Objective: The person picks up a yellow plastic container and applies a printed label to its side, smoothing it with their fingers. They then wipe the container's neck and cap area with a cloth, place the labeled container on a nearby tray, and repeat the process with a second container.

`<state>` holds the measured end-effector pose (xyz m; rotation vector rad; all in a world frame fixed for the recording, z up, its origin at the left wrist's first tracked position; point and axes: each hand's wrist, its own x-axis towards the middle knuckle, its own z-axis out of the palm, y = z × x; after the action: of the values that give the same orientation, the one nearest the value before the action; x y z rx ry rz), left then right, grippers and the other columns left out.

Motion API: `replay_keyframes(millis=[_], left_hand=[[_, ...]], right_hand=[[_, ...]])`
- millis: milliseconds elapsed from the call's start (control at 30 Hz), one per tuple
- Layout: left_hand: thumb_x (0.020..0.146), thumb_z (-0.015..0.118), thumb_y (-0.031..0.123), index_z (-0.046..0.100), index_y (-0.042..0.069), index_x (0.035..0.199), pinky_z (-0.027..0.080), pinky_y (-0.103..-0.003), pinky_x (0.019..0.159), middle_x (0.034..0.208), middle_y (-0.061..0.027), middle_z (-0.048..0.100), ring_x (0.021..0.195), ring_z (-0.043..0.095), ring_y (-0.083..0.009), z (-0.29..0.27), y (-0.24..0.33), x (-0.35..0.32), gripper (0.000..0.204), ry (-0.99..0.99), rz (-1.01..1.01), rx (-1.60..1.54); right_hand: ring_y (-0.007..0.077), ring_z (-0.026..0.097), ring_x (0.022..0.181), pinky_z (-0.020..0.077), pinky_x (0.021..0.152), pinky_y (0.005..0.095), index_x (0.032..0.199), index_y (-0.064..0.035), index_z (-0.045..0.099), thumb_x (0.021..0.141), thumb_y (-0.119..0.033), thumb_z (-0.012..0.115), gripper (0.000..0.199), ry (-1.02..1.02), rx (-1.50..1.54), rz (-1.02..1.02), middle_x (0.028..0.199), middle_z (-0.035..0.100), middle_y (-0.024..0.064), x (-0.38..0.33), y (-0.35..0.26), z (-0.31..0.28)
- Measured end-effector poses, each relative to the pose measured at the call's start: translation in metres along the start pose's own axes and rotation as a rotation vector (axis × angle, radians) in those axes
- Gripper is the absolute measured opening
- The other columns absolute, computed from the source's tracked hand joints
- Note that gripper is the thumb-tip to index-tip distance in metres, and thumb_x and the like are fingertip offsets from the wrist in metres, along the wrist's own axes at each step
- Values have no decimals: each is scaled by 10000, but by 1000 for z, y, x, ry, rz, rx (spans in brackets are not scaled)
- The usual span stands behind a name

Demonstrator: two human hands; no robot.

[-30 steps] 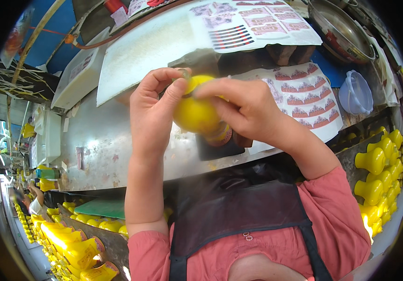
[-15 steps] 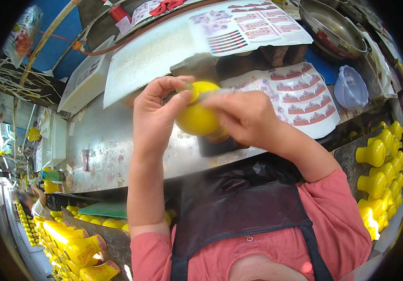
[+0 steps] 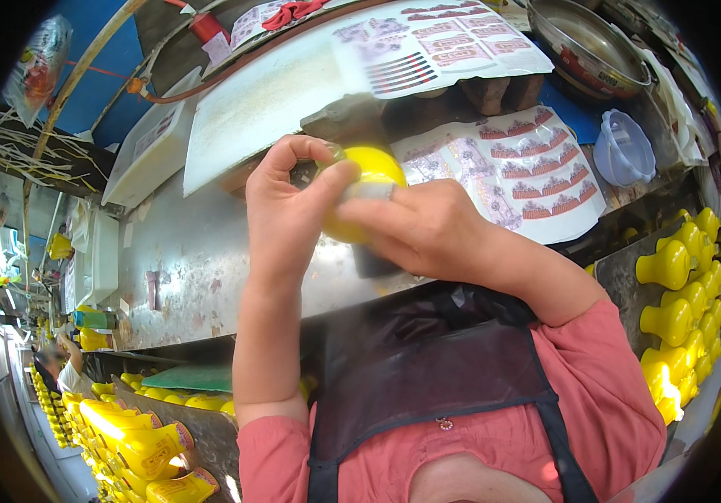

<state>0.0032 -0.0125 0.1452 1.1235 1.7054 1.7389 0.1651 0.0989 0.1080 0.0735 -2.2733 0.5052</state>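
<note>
Holding the yellow bottle (image 3: pixel 360 189) over the steel bench (image 3: pixel 201 260), both hands clasp it: left hand (image 3: pixel 281 210) wraps its far side with thumb across the front, right hand (image 3: pixel 427 230) presses a pale label against it with fingertips. Compared with a second ago, the bottle sits a little higher and the right fingers have slid across its face, so the label looks nearly smoothed down. Label sheets (image 3: pixel 536 172) lie just beyond, and more yellow bottles (image 3: pixel 679 310) stand to the right
</note>
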Motion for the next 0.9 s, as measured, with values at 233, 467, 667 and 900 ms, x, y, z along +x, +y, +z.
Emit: replay_keyframes(millis=[233, 467, 667, 900], left_hand=[[833, 754, 8, 655, 8, 917, 512, -269, 875, 985, -53, 688, 982, 615, -115, -4, 6, 1, 130, -49, -8, -67], [823, 754, -3, 664, 6, 936, 520, -273, 871, 1020, -85, 710, 996, 629, -124, -3, 3, 4, 145, -50, 29, 75], [833, 737, -29, 649, 14, 930, 511, -295, 928, 1074, -117, 722, 1018, 640, -147, -5, -4, 4, 138, -115, 25, -48], [883, 713, -29, 623, 29, 994, 499, -313, 977, 1141, -136, 709, 1070, 639, -182, -5, -17, 12, 155, -168, 45, -215]], right_hand=[[275, 658, 587, 524, 534, 388, 1140, -112, 701, 813, -51, 741, 334, 93, -2, 27, 705, 643, 83, 1, 5, -5], [275, 643, 578, 518, 525, 385, 1126, -147, 702, 792, -84, 741, 342, 89, 1, 26, 690, 608, 62, 3, 4, -3], [262, 639, 577, 500, 503, 383, 1095, -198, 691, 801, -121, 714, 305, 90, 46, -72, 703, 599, 43, -2, 2, -6], [291, 674, 645, 530, 552, 402, 1053, -171, 696, 850, -94, 682, 217, 137, 106, 96, 760, 665, 74, 1, 20, 0]])
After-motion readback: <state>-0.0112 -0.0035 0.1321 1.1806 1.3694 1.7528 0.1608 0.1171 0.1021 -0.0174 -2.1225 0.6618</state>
